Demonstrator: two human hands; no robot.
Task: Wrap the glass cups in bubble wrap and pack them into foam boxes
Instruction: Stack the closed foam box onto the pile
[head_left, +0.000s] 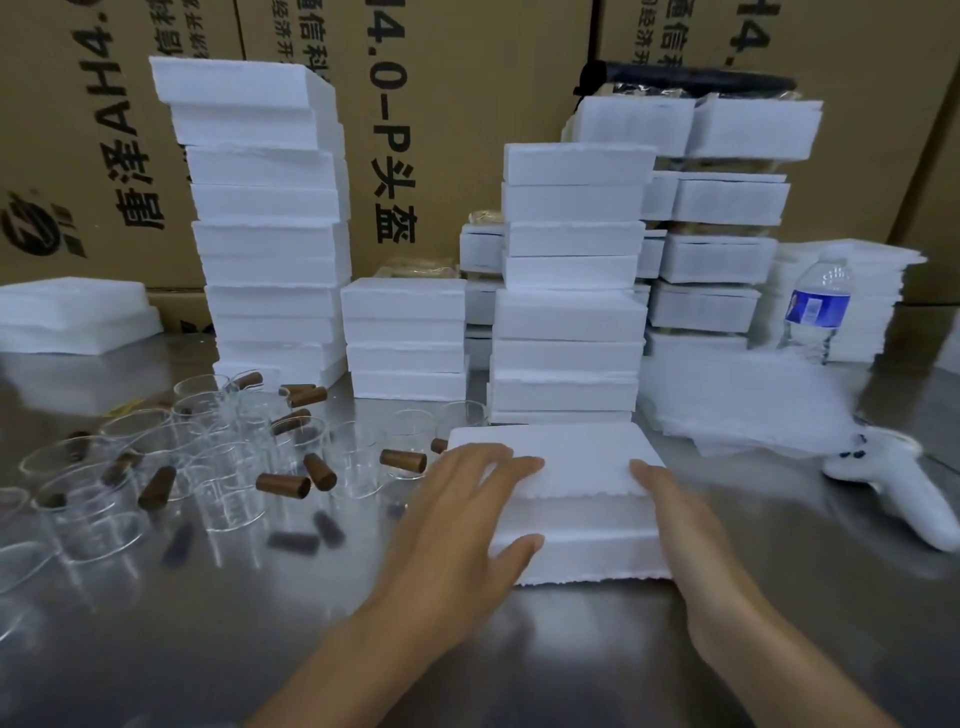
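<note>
A white foam box (576, 483) with its lid on lies on the steel table in front of me. My left hand (467, 519) lies against its left side, fingers straight across the lid and thumb on the front wall. My right hand (685, 535) presses flat against its right side. Several clear glass cups (228, 504) with brown handles (283, 484) stand crowded on the left of the table. A sheet of bubble wrap (743, 400) lies at the right, behind the box.
Tall stacks of foam boxes (270, 218) (571, 291) rise at the back, before cardboard cartons (431, 130). A water bottle (815, 312) stands at the right by a pile of foam sheets (857, 280). A white controller (904, 493) lies at the far right.
</note>
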